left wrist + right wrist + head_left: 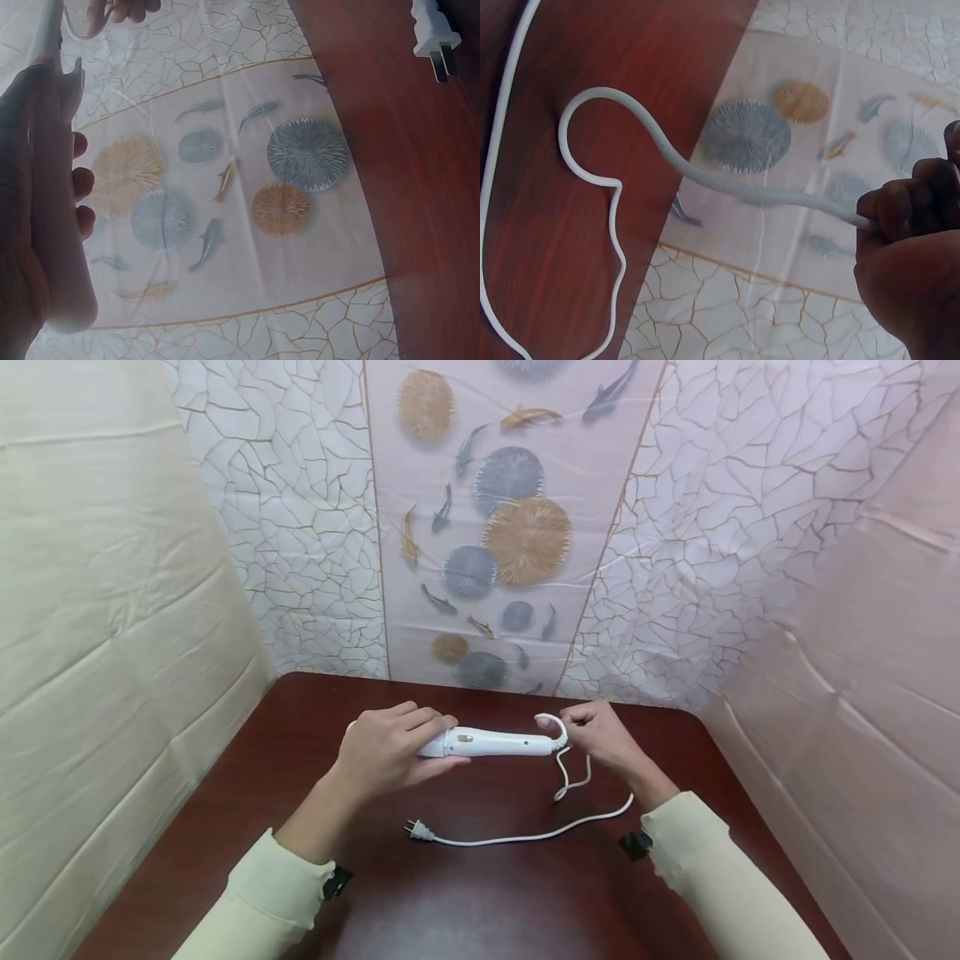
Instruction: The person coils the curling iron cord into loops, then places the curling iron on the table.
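Note:
A white hair styling iron (502, 742) with a small gold-coloured switch lies level above the table, its cord end to the right. My left hand (390, 745) grips its other end, fingers over the top and thumb along the near side. In the left wrist view the iron's rounded tip (71, 315) shows beside the palm. Near the cord end, my right hand (597, 735) holds the white cord (727, 182) in curled fingers. The cord bends up from the handle to this hand and loops down below it. Its two-pin plug (420, 831) rests on the table, pointing left.
The dark red-brown table (480, 893) has rounded far corners. Behind it hangs a patterned backdrop (480, 610) with fish and round motifs. Pale padded walls (112, 610) close in the left and right sides. A stretch of cord (525, 838) runs across the table.

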The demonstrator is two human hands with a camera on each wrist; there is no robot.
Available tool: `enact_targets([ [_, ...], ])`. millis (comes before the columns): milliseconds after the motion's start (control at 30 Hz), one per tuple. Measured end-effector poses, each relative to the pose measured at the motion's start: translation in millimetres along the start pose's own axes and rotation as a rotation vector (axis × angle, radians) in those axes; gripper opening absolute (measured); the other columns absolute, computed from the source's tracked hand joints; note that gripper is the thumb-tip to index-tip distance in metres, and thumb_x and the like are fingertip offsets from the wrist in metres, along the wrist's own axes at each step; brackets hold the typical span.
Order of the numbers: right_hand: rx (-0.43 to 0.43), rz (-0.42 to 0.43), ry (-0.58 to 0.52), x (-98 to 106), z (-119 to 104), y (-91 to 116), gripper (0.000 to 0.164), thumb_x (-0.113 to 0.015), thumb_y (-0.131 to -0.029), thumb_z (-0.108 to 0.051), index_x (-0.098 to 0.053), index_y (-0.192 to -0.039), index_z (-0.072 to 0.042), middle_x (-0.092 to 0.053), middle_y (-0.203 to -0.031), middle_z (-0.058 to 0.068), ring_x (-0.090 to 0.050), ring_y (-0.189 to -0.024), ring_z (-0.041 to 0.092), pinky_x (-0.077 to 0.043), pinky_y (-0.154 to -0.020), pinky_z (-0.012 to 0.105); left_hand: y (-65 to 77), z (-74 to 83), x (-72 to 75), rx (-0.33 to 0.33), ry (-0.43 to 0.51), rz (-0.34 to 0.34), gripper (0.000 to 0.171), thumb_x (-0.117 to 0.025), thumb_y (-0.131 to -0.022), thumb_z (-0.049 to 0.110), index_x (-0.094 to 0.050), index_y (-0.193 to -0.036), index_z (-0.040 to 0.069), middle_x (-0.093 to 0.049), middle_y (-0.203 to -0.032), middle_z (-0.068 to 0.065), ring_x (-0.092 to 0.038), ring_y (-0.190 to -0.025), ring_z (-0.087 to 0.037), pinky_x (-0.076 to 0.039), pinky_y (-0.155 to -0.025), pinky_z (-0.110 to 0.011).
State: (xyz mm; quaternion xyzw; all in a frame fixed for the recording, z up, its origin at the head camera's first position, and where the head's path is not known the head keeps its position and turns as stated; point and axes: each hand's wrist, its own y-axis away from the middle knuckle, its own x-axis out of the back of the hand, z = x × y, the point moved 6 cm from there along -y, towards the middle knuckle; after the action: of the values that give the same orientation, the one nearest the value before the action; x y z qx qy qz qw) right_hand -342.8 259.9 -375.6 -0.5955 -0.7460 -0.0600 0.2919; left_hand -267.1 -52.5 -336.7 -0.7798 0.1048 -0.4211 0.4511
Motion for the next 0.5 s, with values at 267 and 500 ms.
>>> enact_targets([
  [267,-0.100,0.007,0.030,-24.6,0.6,10.1,0.019,-0.071,-0.099,-0.003,-0.081,-0.089,0.010,-0.053,-0.059,-0.014,-0.039,-0.054,0.004,-0.034,-0.053,0.021,2.4,-1.0,-3.9,0.026,-0.018,0.025,0.052,-0.091,-0.084,0.057,-0.082,-0.116,0.017,-0.082,-0.096,0.003,-0.073,-0.075,-0.018,-0.059,-0.058,-0.033],
  [500,0.043,0.025,0.195,-66.6,-14.8,24.7,0.026,-0.077,-0.103,-0.017,-0.077,-0.081,-0.005,-0.060,-0.066,-0.009,-0.046,-0.062,0.004,-0.040,-0.061,0.024,-3.2,7.2,-8.9,0.027,-0.004,0.016,0.050,-0.087,-0.089,0.057,-0.082,-0.116,0.016,-0.083,-0.099,0.001,-0.075,-0.079,-0.020,-0.062,-0.063,-0.034],
])
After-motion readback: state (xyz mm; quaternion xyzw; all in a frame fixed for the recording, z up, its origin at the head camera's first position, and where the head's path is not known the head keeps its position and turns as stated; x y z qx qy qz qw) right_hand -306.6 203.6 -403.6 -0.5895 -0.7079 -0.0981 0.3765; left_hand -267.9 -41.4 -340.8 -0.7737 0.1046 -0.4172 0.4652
